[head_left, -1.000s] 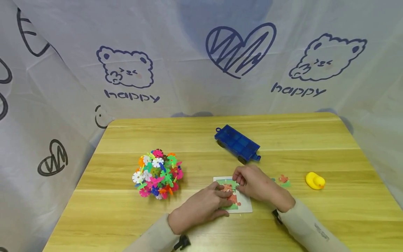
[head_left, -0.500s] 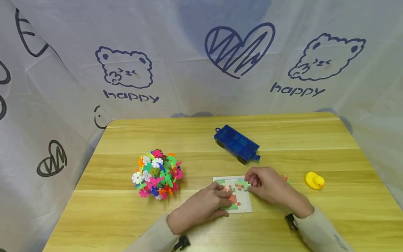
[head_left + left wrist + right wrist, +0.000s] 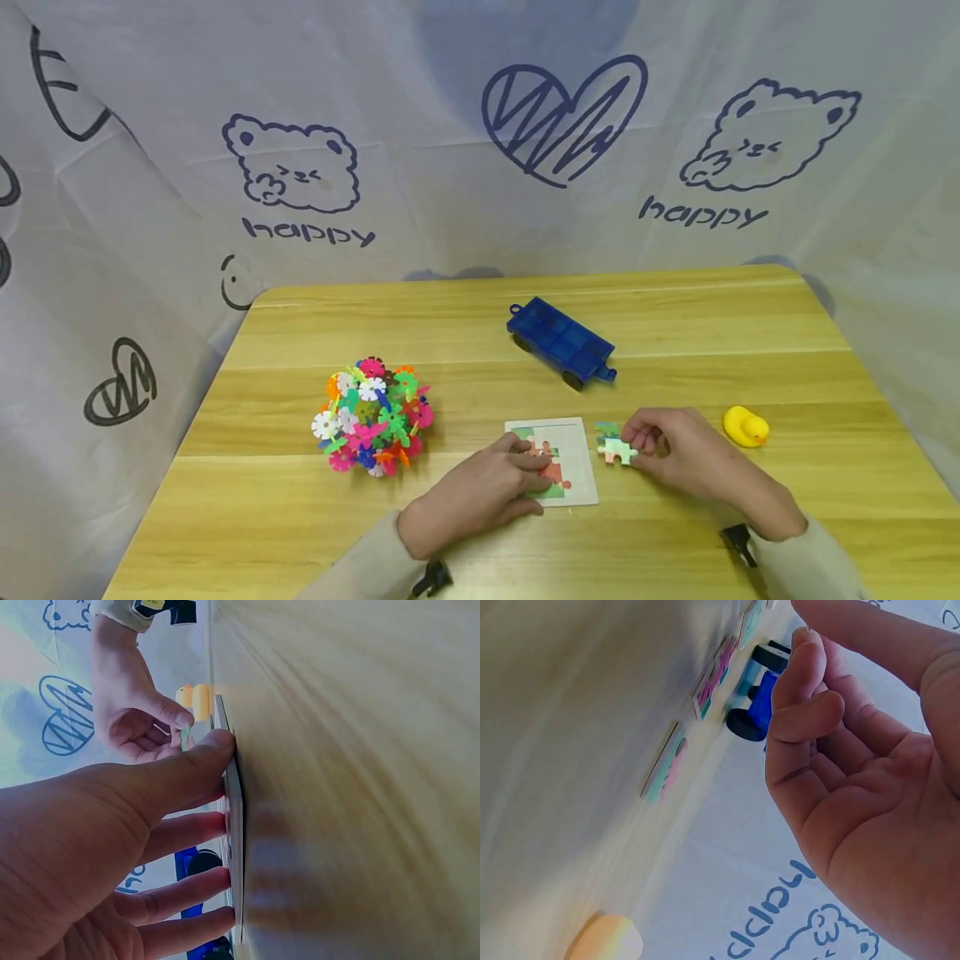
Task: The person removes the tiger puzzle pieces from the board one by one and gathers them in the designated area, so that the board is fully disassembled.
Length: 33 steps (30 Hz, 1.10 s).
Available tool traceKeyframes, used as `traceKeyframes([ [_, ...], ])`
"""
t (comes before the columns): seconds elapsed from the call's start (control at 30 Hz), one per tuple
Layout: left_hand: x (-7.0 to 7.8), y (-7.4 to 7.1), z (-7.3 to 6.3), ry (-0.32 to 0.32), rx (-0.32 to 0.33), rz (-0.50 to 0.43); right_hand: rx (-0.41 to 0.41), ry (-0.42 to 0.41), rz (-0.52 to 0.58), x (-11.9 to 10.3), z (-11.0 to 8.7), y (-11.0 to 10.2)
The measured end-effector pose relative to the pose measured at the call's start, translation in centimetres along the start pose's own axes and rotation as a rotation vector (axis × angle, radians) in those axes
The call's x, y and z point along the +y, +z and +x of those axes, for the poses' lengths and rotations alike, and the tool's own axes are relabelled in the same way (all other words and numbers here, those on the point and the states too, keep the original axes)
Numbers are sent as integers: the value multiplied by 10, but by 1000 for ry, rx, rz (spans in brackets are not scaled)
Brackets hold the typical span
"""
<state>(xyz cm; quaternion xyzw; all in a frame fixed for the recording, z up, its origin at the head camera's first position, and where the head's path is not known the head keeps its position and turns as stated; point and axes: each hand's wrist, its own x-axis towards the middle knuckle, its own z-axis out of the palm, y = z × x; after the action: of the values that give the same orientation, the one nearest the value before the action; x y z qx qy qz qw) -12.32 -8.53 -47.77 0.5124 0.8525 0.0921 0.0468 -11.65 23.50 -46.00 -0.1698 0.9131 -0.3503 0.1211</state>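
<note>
A white puzzle tray [image 3: 579, 479] lies on the table with red-and-green jigsaw pieces [image 3: 555, 473] in its left part. My left hand [image 3: 476, 500] rests its straight fingers on those pieces, and in the left wrist view its thumb [image 3: 214, 750] touches the tray's near edge. Right of the tray, my right hand [image 3: 690, 460] pinches a light green puzzle piece [image 3: 617, 452] between thumb and fingers, apart from the tray. Another green-blue piece [image 3: 607, 430] shows just behind it. Loose puzzle pieces [image 3: 664, 763] lie on the table in the right wrist view, below that hand.
A blue toy wagon [image 3: 562, 337] stands behind the tray. Left of it sits a ball of colourful flower-shaped plastic discs [image 3: 375, 417]. A yellow rubber duck [image 3: 745, 427] is at the right, beyond my right hand. A printed curtain [image 3: 435, 192] hangs behind the wooden table [image 3: 300, 533].
My right hand has moved right, off the tray's upper part, carrying the puzzle piece with it. That part of the tray is now bare. My left hand has stayed on the pieces.
</note>
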Motion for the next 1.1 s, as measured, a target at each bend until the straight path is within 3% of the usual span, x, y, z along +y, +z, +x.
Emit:
traceKeyframes([
  [0.47, -1, 0, -1, 10, 17, -10, -113, -26, 28, 9, -5, 3],
  [0.93, 0, 0, -1, -14, 11, -42, -61, -67, -22, 6, -4, 3],
  [1.1, -1, 0, -2, -18, 17, -56, -18, -119, -12, -1, -1, 8],
])
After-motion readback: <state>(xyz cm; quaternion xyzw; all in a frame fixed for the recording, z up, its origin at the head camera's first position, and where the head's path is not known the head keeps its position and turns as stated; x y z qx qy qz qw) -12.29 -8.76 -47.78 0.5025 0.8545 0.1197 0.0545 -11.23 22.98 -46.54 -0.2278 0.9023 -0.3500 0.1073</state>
